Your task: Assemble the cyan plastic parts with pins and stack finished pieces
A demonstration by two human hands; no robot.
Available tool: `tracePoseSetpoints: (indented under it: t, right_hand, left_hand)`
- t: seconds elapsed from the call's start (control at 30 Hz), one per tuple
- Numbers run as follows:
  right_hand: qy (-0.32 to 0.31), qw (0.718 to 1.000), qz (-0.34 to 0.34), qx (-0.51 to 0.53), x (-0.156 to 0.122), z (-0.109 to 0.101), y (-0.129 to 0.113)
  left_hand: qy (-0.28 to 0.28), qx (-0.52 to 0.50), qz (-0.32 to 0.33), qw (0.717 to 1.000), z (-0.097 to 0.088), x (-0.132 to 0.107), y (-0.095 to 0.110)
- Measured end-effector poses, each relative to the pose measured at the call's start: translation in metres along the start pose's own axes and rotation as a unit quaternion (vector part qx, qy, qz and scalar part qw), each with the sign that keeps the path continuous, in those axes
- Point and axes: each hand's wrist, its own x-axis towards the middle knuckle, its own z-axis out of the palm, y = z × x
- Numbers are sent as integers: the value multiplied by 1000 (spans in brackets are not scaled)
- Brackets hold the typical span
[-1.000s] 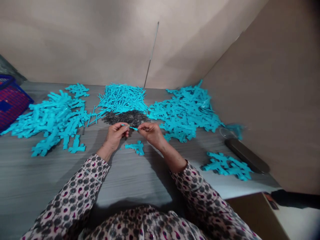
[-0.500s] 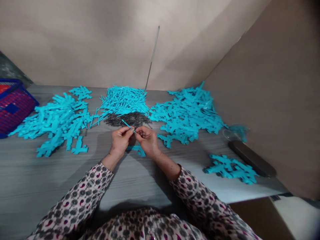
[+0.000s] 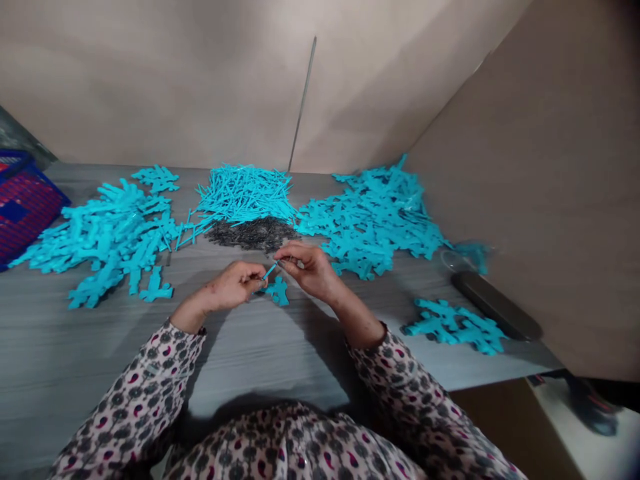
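A thin turquoise plastic stick (image 3: 271, 269) runs slantwise between my two hands. My left hand (image 3: 234, 285) is closed in a pinch on its lower end. The fingers of my right hand (image 3: 313, 270) are pinched at the upper end; whether they also hold something small there I cannot make out. Just below the stick, a flat turquoise plastic piece (image 3: 278, 291) with knobbed edges lies on the table, partly covered by my left fingertips in this view. Beyond my hands spreads a heap of small dark pins (image 3: 247, 235), with a pile of turquoise sticks (image 3: 247, 193) behind it.
Piles of turquoise plastic pieces lie left (image 3: 103, 233) and right (image 3: 373, 220) on the grey table (image 3: 240, 353). A smaller group (image 3: 455, 325) sits near the right edge beside a dark oblong case (image 3: 495, 305). A blue-red basket (image 3: 30, 207) stands far left; walls rise behind and right.
My left hand has moved left and down, and my right hand slightly right. The stick now slants the other way, its upper end at my right fingers. The view has shifted a little.
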Motion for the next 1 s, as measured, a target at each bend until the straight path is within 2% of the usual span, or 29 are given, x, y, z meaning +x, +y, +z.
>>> tracePoseSetpoints:
  t: [0.1, 0.2, 0.37, 0.43, 0.67, 0.8, 1.0]
  right_hand:
    - [-21, 999, 4, -31, -6, -2, 1]
    - [-15, 998, 20, -49, -9, -5, 1]
    - [-29, 996, 27, -77, -11, -6, 4]
    - [-35, 995, 40, -88, -12, -5, 5]
    - [-39, 991, 47, -122, -14, -5, 6]
    - [-45, 987, 31, -151, -15, -6, 3]
    - [-69, 990, 21, -124, -17, -3, 5]
  left_hand:
    - [11, 18, 44, 999, -1, 4, -7]
    - [45, 37, 68, 996, -1, 8, -17]
    - [142, 76, 82, 984, -1, 11, -28]
    - [162, 82, 86, 980, -1, 11, -30]
    - [155, 86, 81, 981, -2, 11, -33]
    - [169, 100, 104, 975, -1, 12, -33]
    - [177, 150, 135, 963, 0, 13, -34]
